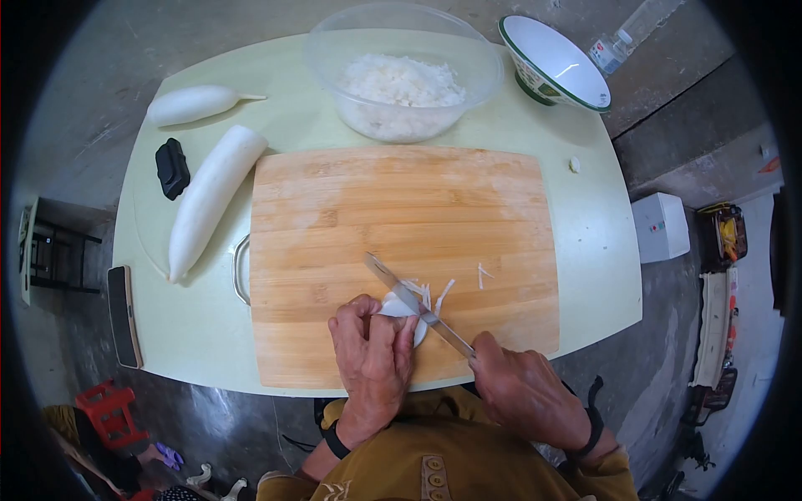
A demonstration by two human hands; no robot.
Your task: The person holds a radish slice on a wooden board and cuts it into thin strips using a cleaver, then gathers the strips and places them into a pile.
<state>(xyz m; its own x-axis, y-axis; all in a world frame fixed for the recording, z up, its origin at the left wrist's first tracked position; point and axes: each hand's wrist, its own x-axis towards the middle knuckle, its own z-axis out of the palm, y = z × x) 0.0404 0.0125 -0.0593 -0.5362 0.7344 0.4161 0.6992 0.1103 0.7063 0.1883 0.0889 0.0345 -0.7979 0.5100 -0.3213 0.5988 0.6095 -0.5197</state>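
On the wooden cutting board (401, 200), my left hand (372, 359) presses down on white radish slices (396, 306) with its fingers curled. My right hand (526, 388) is closed around the handle of a knife (451, 336), which my fingers mostly hide. The blade lies slantwise across the slices, right beside my left fingertips, its tip pointing away to the upper left. A few thin radish shreds (445, 294) lie just right of the blade, and some more shreds (482, 275) sit farther right on the board.
Behind the board stands a clear plastic bowl (405, 121) holding shredded radish (401, 79). A long white radish (213, 196), a smaller radish (192, 105), a black object (172, 169) and a phone (124, 317) lie left. A green-rimmed bowl (558, 63) is tilted at back right.
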